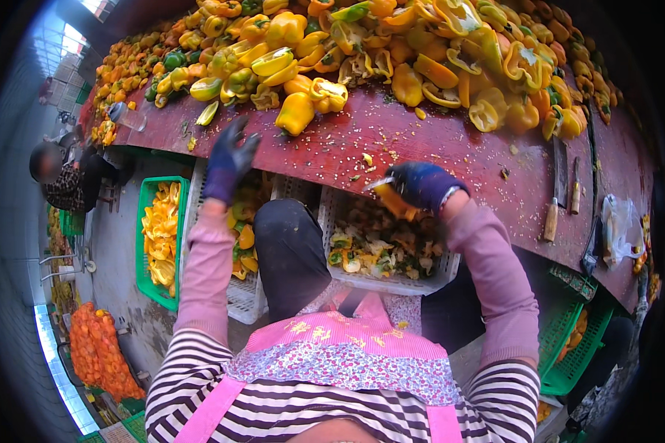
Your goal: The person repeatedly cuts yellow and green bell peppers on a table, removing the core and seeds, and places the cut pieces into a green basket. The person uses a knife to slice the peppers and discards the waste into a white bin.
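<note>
**A:** Your hands are well apart. How does the left one stand?

**B:** Your dark-gloved left hand (229,166) has its fingers spread and grips nothing, poised at the near edge of the reddish-brown surface (362,140). A smooth, whole yellow bell pepper (294,116) sits near its fingertips, ahead and to the right.

**A:** And your right?

**B:** Your dark-gloved right hand (425,186) is curled around a pale, narrow object (377,184), too blurred to name. Just under its fingers is an orange-yellow piece of pepper (397,204); you cannot tell through the blur whether it is gripped or loose.

**A:** What lies below that hand?

**B:** A white plastic crate (403,284), with a mixed heap of pale and yellow-green scraps (380,249) inside.

**A:** And around you?

**B:** Beyond both hands spreads a big heap of yellow, orange and green bell peppers (414,59), some whole, some cut. Left of your left hand stands a green plastic basket (157,293) of yellow pepper pieces (161,229). Well to the right of your right hand lie a broad-bladed knife with a wooden handle (559,177), a slimmer knife (575,190) beside it, then a crumpled clear plastic bag (619,235).
</note>
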Demonstrator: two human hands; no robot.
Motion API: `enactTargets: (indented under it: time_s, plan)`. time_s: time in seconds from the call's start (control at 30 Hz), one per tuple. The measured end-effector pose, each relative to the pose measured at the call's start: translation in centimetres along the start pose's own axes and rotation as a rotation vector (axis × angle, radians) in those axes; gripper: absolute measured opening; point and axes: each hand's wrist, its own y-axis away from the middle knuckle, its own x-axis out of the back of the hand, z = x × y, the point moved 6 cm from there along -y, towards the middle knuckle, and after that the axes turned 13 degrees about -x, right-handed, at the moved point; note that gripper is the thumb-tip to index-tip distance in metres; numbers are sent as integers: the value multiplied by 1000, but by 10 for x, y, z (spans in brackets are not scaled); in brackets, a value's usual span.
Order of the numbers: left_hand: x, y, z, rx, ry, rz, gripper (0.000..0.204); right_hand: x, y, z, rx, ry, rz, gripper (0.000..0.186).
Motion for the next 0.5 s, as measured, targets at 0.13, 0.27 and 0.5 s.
enactTargets:
  time_s: [0.13,0.27,0.5]
  plan:
    - [-68,-100,65,-152,-355,-80,48,-9,20,-14,99,-96,-289,28]
    - [-146,-149,36,152,-568,-399,29,10,-16,34,-207,-803,9,25]
    - [-176,-108,122,-219,-151,-449,59,23,-81,62,-354,-911,216,21]
